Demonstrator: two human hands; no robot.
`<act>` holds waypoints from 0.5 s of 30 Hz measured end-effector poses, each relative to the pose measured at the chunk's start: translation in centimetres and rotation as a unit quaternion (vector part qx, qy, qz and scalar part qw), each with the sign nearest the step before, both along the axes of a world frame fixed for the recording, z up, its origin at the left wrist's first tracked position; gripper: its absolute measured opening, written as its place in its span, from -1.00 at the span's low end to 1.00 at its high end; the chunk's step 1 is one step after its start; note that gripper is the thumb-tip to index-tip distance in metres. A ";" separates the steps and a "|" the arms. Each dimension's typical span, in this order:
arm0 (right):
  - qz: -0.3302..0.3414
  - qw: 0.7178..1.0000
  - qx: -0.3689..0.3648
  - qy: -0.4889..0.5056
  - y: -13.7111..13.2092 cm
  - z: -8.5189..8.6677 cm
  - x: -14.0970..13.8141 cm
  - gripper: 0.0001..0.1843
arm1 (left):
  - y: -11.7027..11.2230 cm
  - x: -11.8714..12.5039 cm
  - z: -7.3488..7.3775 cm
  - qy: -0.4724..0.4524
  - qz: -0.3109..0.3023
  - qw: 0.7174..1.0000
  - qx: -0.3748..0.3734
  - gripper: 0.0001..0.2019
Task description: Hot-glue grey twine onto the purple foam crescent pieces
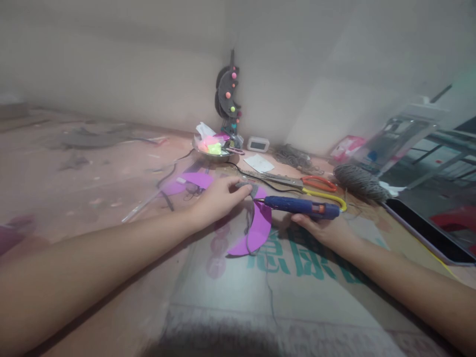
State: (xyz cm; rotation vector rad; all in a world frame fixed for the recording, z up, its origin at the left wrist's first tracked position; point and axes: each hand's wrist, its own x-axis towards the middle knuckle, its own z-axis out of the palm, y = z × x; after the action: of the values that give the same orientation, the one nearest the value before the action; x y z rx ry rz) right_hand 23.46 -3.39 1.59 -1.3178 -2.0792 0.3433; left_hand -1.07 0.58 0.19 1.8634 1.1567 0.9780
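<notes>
Crescent (262,225): in the head view, centre; upper end at the left grip (217,196), long axis curving down toward the person to a pointed tip, bulge facing right.
Nozzle (259,200): metal, pointing left at the crescent just below its wound end; whether it touches, I cannot tell.
Gun (295,204): hard blue plastic, its long body running nearly crosswise.
Left grip: the nearer to the crescent; thumb and fingers pinched closed on the wound end, some fingers hidden.
Right grip (325,230): closed round the gun from below, most fingers out of sight.
Yarn (254,189): grey, soft-looking, wound over the crescent's upper end.
Crescent's make: flat, thin, smooth, purple; foam or card, I cannot tell.
Cardboard (316,307): broad, flat, green-printed, on the surface (92,198).
Ball (357,182): grey, ridged, oblong, beyond the right grip.
</notes>
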 end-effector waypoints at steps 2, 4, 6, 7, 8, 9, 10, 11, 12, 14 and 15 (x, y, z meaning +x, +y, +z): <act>-0.006 1.000 -0.001 -0.001 0.0 -0.1 0.0 -0.75 | -0.1 0.0 0.1 0.001 -0.001 1.000 -0.004 -0.66; -0.007 1.000 -0.001 -0.003 0.0 -0.1 0.1 -0.74 | -0.1 0.0 0.1 0.004 0.002 1.000 -0.007 -0.66; -0.006 1.000 -0.004 -0.006 0.0 -0.2 0.1 -0.74 | -0.1 0.1 0.1 0.007 0.007 1.000 -0.010 -0.67; -0.006 1.000 -0.005 -0.006 0.0 -0.3 0.2 -0.73 | -0.1 0.1 0.1 0.008 0.009 1.000 -0.010 -0.67; -0.006 1.000 -0.006 -0.005 0.1 -0.3 0.2 -0.74 | -0.1 0.1 0.2 0.008 0.010 1.000 -0.011 -0.67; -0.007 1.000 -0.006 -0.003 0.1 -0.3 0.3 -0.74 | -0.2 0.1 0.2 0.008 0.010 1.000 -0.011 -0.67; -0.007 1.000 -0.006 -0.003 0.1 -0.4 0.3 -0.74 | -0.2 0.1 0.2 0.007 0.009 1.000 -0.011 -0.67; -0.006 1.000 -0.005 -0.004 0.1 -0.4 0.3 -0.74 | -0.2 0.1 0.1 0.005 0.008 1.000 -0.010 -0.67; -0.007 1.000 -0.004 -0.004 0.1 -0.4 0.3 -0.74 | -0.2 0.1 0.1 0.004 0.007 1.000 -0.010 -0.67; -0.007 1.000 -0.002 -0.006 0.1 -0.4 0.3 -0.73 | -0.2 0.1 0.2 0.003 0.007 1.000 -0.012 -0.67; -0.007 1.000 -0.003 -0.005 0.1 -0.4 0.2 -0.73 | -0.2 0.1 0.2 0.003 0.007 1.000 -0.013 -0.67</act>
State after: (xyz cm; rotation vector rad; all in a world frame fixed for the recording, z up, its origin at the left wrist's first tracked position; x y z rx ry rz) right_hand 23.70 -3.25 1.24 -1.3381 -2.0785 0.3370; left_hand -0.98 0.38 0.36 1.8413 1.1836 0.9613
